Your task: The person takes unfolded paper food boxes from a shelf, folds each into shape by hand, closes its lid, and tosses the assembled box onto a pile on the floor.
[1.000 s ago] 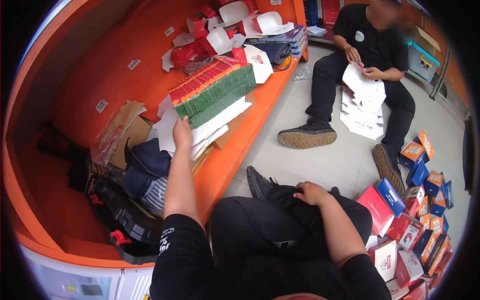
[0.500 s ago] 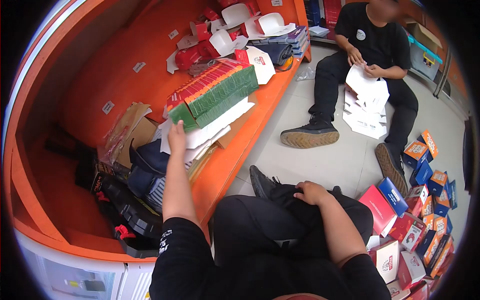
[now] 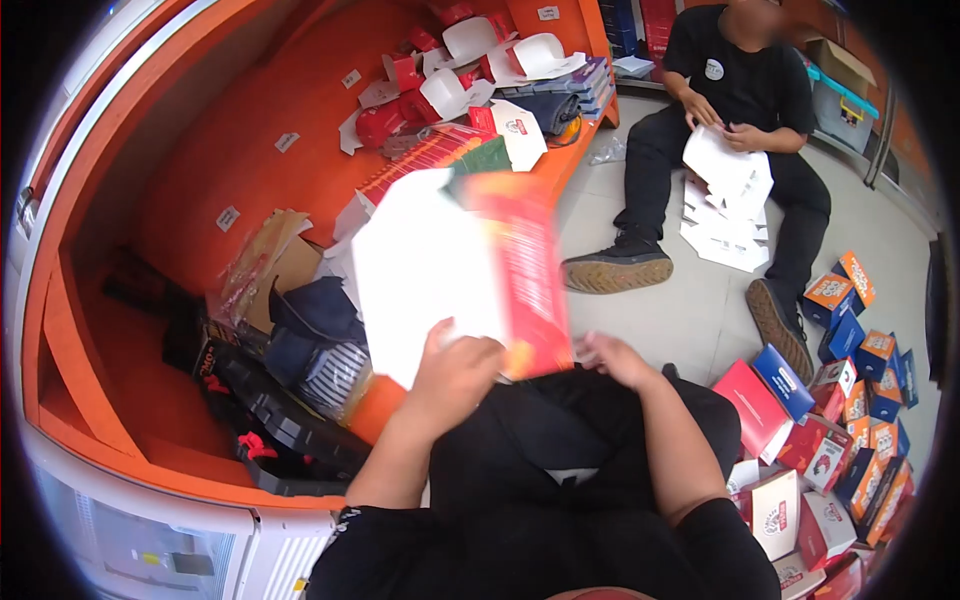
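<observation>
while the left hand [image 3: 458,378] is clamped on the lower edge of a white and red carton [image 3: 450,275], blurred and raised above the lap, the right hand [image 3: 615,360] is just beside its lower right corner; whether it touches or grips, i cannot tell. to the right, blue, orange and red boxes [image 3: 815,455] lie heaped on the floor [image 3: 625,310]. on the orange shelf [image 3: 315,185], beyond the carton, are a red and green stack [image 3: 420,165] and open boxes [image 3: 448,92]. farther off, a person [image 3: 745,85] sits holding white card [image 3: 722,165].
</observation>
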A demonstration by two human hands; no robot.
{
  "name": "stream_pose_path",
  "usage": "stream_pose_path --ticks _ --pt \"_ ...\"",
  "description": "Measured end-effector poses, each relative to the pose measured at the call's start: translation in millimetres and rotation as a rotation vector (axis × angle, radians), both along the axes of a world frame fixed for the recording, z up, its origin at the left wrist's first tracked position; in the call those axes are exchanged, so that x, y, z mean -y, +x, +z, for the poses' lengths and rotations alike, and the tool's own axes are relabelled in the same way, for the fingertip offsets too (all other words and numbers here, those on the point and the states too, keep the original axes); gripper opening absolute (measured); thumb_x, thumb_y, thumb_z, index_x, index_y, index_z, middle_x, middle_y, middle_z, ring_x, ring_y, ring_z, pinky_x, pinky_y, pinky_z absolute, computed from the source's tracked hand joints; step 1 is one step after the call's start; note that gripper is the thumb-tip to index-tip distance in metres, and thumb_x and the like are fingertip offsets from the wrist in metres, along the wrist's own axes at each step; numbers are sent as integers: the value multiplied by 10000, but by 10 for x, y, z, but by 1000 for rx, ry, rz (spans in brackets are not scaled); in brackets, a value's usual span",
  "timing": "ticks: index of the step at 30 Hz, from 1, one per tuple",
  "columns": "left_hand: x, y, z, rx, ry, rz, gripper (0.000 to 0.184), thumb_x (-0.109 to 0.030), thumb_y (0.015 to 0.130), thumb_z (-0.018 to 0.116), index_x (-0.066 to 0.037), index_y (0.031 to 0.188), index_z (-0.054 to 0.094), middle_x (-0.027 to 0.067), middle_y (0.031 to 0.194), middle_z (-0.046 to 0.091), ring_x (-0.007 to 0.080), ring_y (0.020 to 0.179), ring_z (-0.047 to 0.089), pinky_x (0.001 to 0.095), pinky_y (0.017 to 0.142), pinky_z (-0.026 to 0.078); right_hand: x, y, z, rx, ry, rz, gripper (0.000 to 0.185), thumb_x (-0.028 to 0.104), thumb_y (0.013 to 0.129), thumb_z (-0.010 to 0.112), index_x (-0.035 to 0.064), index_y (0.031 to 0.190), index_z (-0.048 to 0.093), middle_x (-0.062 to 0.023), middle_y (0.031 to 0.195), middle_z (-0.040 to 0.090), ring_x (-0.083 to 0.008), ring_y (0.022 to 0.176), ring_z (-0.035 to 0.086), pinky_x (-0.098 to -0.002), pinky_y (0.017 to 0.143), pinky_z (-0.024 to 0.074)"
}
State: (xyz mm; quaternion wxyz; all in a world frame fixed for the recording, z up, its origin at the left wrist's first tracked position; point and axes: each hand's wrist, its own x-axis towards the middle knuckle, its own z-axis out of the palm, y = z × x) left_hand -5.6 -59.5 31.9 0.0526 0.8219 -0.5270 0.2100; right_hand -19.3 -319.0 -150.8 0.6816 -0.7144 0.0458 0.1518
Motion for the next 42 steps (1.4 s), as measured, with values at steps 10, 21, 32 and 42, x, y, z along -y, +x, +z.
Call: stream_pose_path --ticks 10,21,32,42 --pt "-279 -339 -279 16 257 -61 146 -126 755 561 -182 889 577 12 1013 532 176 1044 508 522 996 283 148 -244 155 93 629 -102 553 340 896 507 -8 1296 348 -167 1265 456 -246 1058 548 -354 857 471" --pt "-144 -638 -1069 -1544 -1306 200 602 -219 919 457 -126 1402 110 141 1354 297 254 1269 287 380 1020 281 -89 -433 251 11 526 -188 322 167 869 558 -9 1137 523 -120 1044 611 -176 905 609 -309 802 489" --pt "-87 -479 -989 -1622 -1293 30 548 -214 943 388 -130 1414 119 118 1420 243 252 1280 314 376 1017 330 -206 -549 533 29 636 -140 549 418 941 369 15 1312 344 -144 1299 425 -228 1215 410 -352 997 338" --pt "28 -418 -891 -1624 -1318 73 482 -335 948 328 -64 1343 273 126 1299 409 251 1187 429 390 956 398 -197 -584 636 45 669 -220 561 289 952 388 -10 1387 197 -161 1354 364 -221 1234 387 -325 1000 336"
